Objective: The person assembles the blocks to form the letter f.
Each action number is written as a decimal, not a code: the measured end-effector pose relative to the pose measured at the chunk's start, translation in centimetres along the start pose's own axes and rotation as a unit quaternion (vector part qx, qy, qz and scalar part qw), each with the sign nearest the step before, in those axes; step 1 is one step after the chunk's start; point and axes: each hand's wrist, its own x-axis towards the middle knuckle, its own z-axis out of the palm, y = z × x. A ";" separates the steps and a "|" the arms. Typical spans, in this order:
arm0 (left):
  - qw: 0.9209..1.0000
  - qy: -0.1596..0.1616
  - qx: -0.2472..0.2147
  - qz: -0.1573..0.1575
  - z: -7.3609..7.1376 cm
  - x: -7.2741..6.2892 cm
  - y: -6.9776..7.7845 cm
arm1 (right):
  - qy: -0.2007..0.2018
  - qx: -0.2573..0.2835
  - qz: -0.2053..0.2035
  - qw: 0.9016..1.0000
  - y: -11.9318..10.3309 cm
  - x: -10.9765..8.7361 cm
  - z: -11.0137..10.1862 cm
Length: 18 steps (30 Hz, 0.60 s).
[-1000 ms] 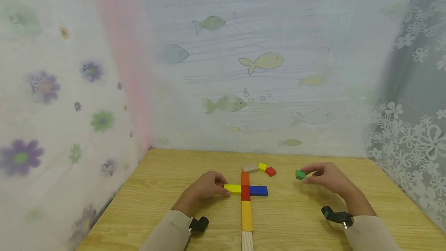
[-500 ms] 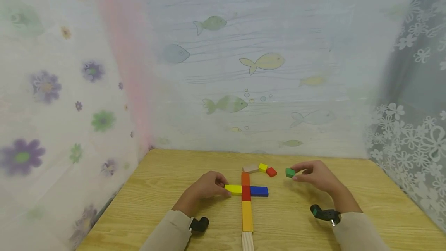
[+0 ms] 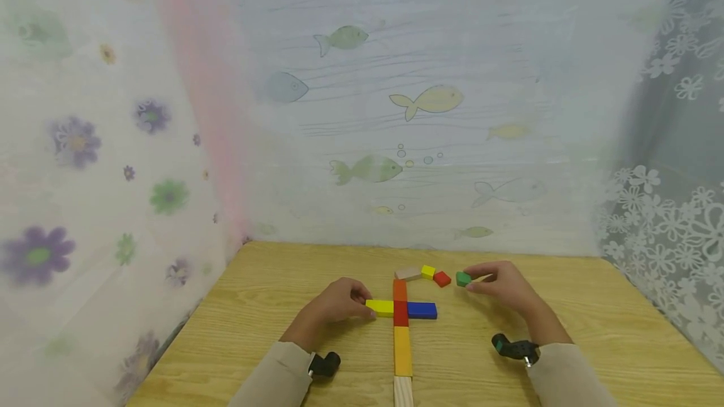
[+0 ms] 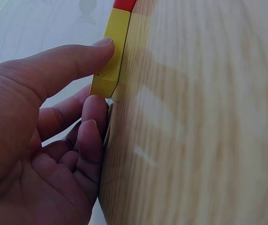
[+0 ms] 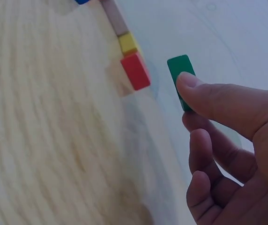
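Note:
My left hand (image 3: pixel 337 300) pinches the outer end of a yellow block (image 3: pixel 381 308), thumb on its near side in the left wrist view. That block butts against a red block (image 3: pixel 400 314) at the middle of a cross laid flat on the table. An orange block (image 3: pixel 400 289) lies beyond the red one, a blue block (image 3: pixel 422 311) to its right, and a longer amber block (image 3: pixel 403 350) on the near side. Between thumb and fingertips my right hand (image 3: pixel 505 286) holds a small green block (image 5: pixel 181 75), raised just right of a loose red block (image 3: pixel 442 279).
A pale wood block (image 3: pixel 408 274), a small yellow block (image 3: pixel 428 272) and the loose red one form a row behind the cross. A striped wood block (image 3: pixel 403 390) extends the cross toward me. A fish-patterned curtain (image 3: pixel 362 206) hangs at the wooden table's (image 3: pixel 271 281) back edge.
My right hand has moved left with the green block, bringing it close to the loose red block. The left hand stays on the yellow block.

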 end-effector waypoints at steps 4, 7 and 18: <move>1.000 0.000 0.003 -0.003 -0.1 -0.1 0.0 | 0.000 0.008 0.011 1.000 0.0 0.3 0.9; 1.000 -0.002 0.003 -0.004 -0.1 -0.2 0.0 | -0.001 0.009 0.027 1.000 0.2 0.4 1.5; 1.000 -0.002 -0.004 -0.005 0.0 -0.1 0.1 | -0.004 0.005 0.035 0.999 -0.2 0.4 2.4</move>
